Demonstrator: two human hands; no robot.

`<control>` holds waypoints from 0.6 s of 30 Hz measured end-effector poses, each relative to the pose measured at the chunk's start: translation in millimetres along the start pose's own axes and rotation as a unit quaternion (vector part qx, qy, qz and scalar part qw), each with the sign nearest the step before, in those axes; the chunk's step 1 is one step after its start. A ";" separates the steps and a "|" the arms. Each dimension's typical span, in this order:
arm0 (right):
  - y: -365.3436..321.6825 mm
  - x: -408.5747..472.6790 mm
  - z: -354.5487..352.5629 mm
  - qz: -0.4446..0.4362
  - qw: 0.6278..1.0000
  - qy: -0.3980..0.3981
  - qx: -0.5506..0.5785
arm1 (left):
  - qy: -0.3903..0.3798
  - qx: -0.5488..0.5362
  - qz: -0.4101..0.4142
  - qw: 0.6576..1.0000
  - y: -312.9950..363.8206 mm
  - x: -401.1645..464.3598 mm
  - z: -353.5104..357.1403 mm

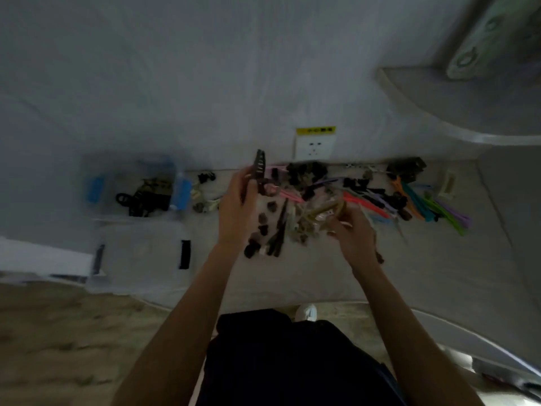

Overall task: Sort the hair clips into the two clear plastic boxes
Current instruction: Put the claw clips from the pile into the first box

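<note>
The left hand (237, 197) pinches a dark toothed clip (260, 168), seemingly light, stiff plastic (best held by its spine); the right hand (355, 232) grips a tan clip (330, 208); the blue-latched box (131, 186) sits at nine o'clock of the pile (322, 197).

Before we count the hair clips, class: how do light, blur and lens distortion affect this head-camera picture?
Head view: dim, greyish light throughout; motion blur smears the left hand, the right hand and the clip pile; the box with blue latches looks soft and hazy; wide-angle distortion bends the table edge into a curve.
</note>
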State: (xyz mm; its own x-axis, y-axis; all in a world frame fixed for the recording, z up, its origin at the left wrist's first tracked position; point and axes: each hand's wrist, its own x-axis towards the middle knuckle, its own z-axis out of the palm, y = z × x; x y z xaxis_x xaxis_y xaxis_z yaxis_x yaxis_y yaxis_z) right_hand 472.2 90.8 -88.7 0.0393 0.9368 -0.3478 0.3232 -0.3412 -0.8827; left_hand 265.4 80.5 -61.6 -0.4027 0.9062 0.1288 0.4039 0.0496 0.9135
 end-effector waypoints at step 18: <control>-136.8 -17.2 229.2 -0.263 0.950 -0.148 -0.082 | -0.316 0.397 0.002 0.862 -118.0 80.1 -236.7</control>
State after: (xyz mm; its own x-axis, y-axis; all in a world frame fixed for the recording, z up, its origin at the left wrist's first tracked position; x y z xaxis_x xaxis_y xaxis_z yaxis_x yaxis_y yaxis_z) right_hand 210.6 103.6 -34.4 -0.4273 0.9035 0.0330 0.3683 0.2073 -0.9063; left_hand -8.9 47.8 -67.7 0.0260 0.9426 -0.3330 0.9399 0.0903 0.3292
